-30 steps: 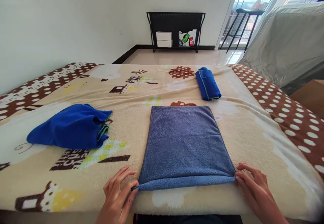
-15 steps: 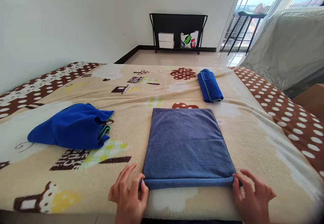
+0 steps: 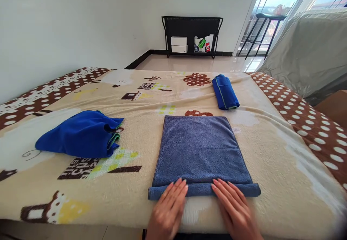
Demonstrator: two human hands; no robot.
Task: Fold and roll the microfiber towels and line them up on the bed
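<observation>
A grey-blue towel [image 3: 200, 146] lies flat on the patterned blanket, its near edge rolled into a narrow tube. My left hand [image 3: 169, 207] rests on the left half of that roll, fingers straight and flat. On the right half lies my right hand [image 3: 233, 205], its fingers also stretched out over the roll. Both ends of the roll stick out past my hands. Neither hand grips the cloth. Beyond the towel, to the right, sits a rolled bright-blue towel [image 3: 225, 91] with thin green edging. A crumpled bright-blue towel [image 3: 78, 133] with green edging lies at the left.
The cream blanket [image 3: 130, 204] has brown polka-dot borders and some wrinkles. Past its far edge, a black rack [image 3: 192, 26] with white boxes stands by the wall. A stool [image 3: 269, 17] and a covered bulky object [image 3: 320, 48] are at the right.
Both hands have let go of the roll's ends and moved inward, now flat on top of it. The roll looks slightly thicker and sits a little farther from me.
</observation>
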